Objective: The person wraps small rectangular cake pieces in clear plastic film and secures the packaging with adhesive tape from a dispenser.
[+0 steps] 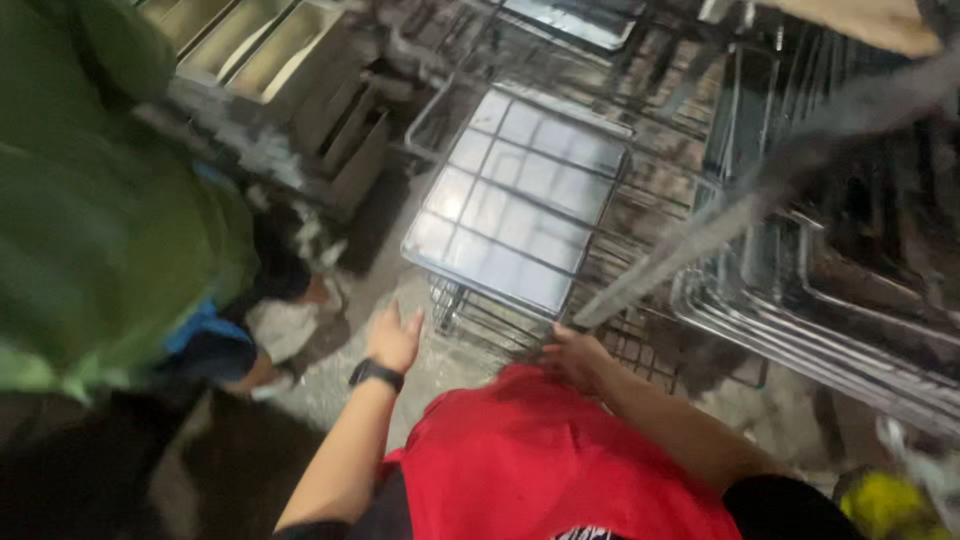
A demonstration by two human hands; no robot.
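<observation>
Motion-blurred green-clad co-worker (90, 200) cut off at left, right hand's fingers (560, 345) hidden under smeared tray (520, 200)

We see a tray (515, 200) lying on a wire rack (640, 330), stacked trays (800, 320) to its right, a co-worker (100, 230) at left.
</observation>
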